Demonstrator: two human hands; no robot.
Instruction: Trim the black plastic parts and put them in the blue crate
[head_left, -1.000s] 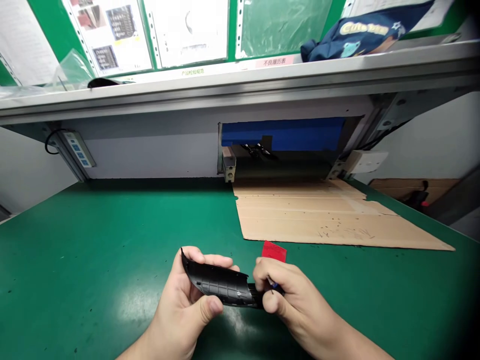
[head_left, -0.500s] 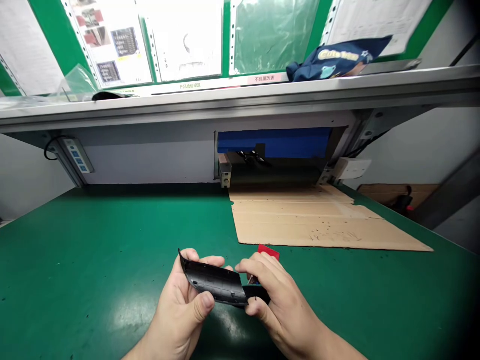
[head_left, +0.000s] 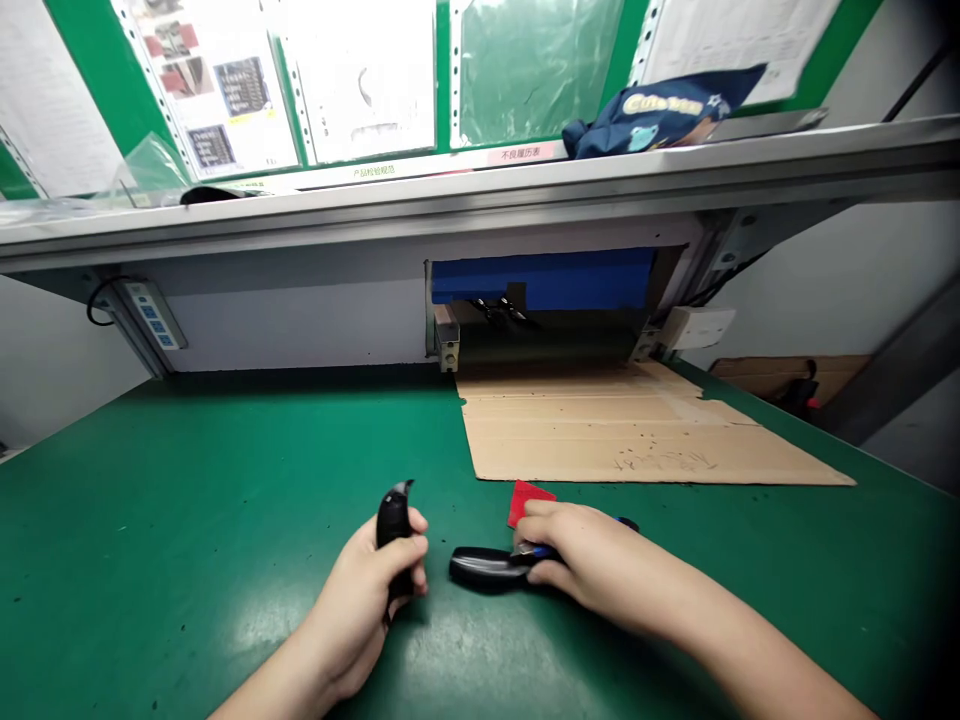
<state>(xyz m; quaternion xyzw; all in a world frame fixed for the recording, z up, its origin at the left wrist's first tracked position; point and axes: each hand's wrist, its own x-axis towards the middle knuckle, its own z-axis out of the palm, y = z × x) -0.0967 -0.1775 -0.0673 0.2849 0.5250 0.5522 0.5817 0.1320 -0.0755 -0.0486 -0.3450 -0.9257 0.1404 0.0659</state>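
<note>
My left hand (head_left: 356, 610) is wrapped around a black curved plastic shell (head_left: 394, 525), which stands nearly upright with its pointed tip showing above the fingers. On the green table to its right, a glossy black elongated piece (head_left: 484, 568) reaches out from beneath my right hand (head_left: 574, 550). Thumb and fingers of that hand close round a small tool with blue grips and a metal part (head_left: 529, 550); most of it is hidden by the hand. Whether the tool touches the glossy piece I cannot tell. A red flat piece (head_left: 529, 497) lies just behind the right fingers.
A flat cardboard sheet (head_left: 577, 440) covers the table's back right. Above the green table (head_left: 225, 480) runs a shelf (head_left: 337, 205) holding a dark blue pouch (head_left: 660, 115). A power strip (head_left: 155, 313) is fixed at the left, and a blue flap (head_left: 577, 278) hangs over an opening.
My hands have moved apart. The left hand has turned the black shell upright; the right has let go of it, shifted right and closed round the blue-gripped tool. The view has tilted slightly.
</note>
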